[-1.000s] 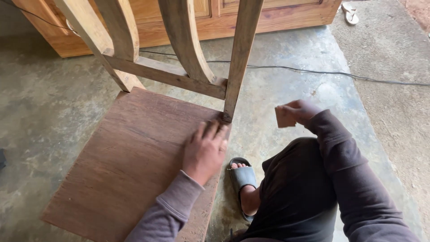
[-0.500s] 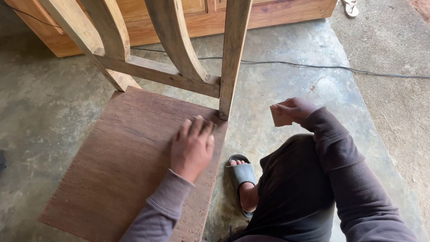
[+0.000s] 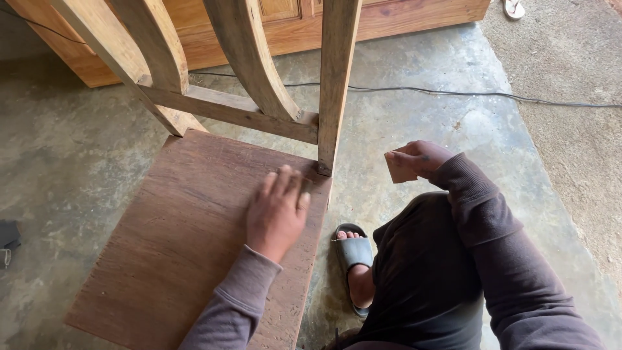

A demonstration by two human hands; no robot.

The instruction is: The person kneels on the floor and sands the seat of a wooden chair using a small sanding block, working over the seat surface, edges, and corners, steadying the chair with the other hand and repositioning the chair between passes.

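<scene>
Sandpaper piece [image 3: 400, 168], small, tan and folded, sits pinched in our right hand [image 3: 421, 157], fingers closed around it, held in the air just right of the chair's rear post [image 3: 337, 84] and not touching wood. Our left hand [image 3: 277, 212] lies flat and open, palm down, on the dark brown seat panel [image 3: 175, 240] near the back right corner, gripping nothing. Versus a second ago, the left hand has slid a little back from the post corner along the seat, and the right hand has barely moved; we read that as feeling the surface, with no rubbing going on at this moment. Chair stands on the concrete floor [image 3: 453, 129], with pale curved back slats [image 3: 249, 58] and a cross rail [image 3: 227, 111] above the seat. A black cable [image 3: 453, 93] runs across the floor behind. Our foot in a grey sandal [image 3: 354, 253] sits just beside the seat edge. Hard to tell: the paper's grit side, the chair top and legs are cut off, and a dark object at the left edge [image 3: 8, 236] is unclear.
</scene>
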